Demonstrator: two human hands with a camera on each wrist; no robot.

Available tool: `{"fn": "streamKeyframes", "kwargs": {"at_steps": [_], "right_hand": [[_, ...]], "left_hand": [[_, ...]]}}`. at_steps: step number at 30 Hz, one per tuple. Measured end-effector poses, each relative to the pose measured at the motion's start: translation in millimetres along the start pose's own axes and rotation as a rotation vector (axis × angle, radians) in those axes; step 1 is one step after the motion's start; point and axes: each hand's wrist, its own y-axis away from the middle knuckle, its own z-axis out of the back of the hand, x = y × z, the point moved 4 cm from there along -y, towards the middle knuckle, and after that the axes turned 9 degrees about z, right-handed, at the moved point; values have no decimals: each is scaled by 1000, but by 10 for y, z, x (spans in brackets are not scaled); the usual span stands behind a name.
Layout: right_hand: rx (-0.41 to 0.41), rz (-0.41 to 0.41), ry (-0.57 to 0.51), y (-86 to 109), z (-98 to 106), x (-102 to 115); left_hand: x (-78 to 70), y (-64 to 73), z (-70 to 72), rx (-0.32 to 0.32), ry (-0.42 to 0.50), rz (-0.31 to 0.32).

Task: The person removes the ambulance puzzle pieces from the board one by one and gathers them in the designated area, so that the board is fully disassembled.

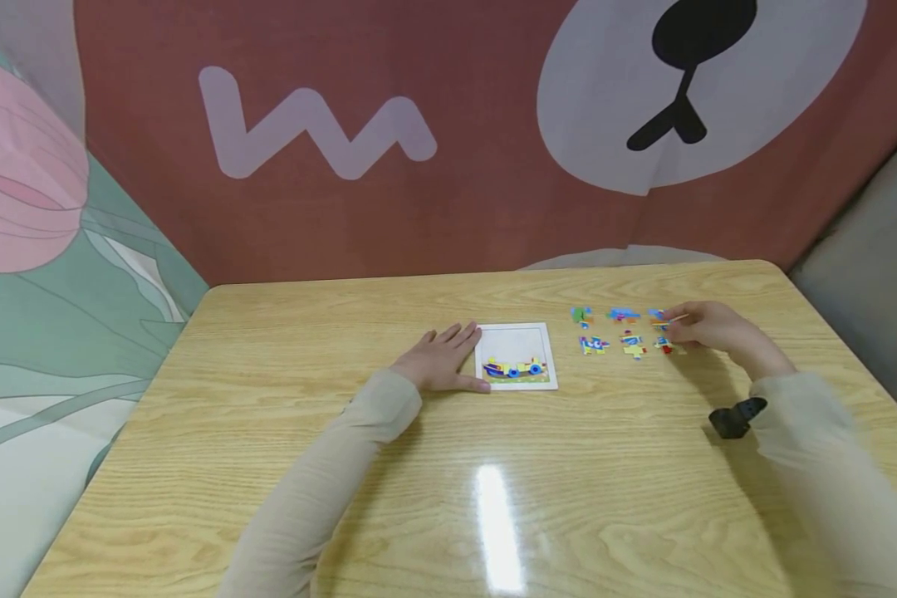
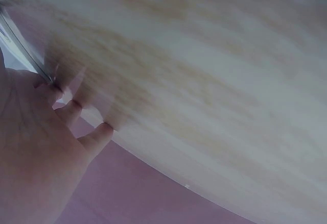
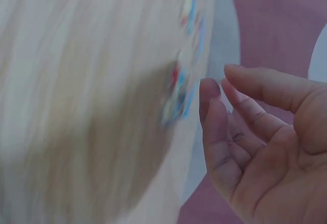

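Observation:
A square white-framed puzzle board [image 1: 516, 342] lies on the table, its bottom strip filled with a colourful picture and its upper part plain white. My left hand [image 1: 439, 359] rests at its left edge with fingers spread, the thumb along the lower left corner; in the left wrist view the fingertips [image 2: 104, 128] touch down. Over the right end of the loose puzzle pieces [image 1: 594, 345] is my right hand [image 1: 710, 325], fingertips right at the upper right piece [image 1: 656, 316]. In the right wrist view its fingers [image 3: 217, 127] bend loosely, thumb apart, nothing visible between them.
Several jigsaw pieces lie in two rows right of the board, including a yellow one [image 1: 633, 347]. The wooden table [image 1: 344, 332] meets a printed cloth backdrop [image 1: 486, 208] at its far edge. A black wrist device [image 1: 736, 418] sits at the right sleeve.

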Motion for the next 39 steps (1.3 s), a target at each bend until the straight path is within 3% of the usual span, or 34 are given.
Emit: {"fn": "streamKeyframes", "kwargs": {"at_steps": [13, 24, 30, 39], "right_hand": [[55, 158, -62, -251, -489, 716], [104, 228, -124, -365, -922, 1098], [115, 272, -112, -418, -1114, 1262], [133, 272, -65, -472, -1324, 1399]], "left_hand": [[-7, 9, 2, 0, 3, -2], [-1, -5, -5, -2, 0, 5], [-4, -9, -2, -6, 5, 8], [-3, -15, -3, 8, 10, 17]]}}
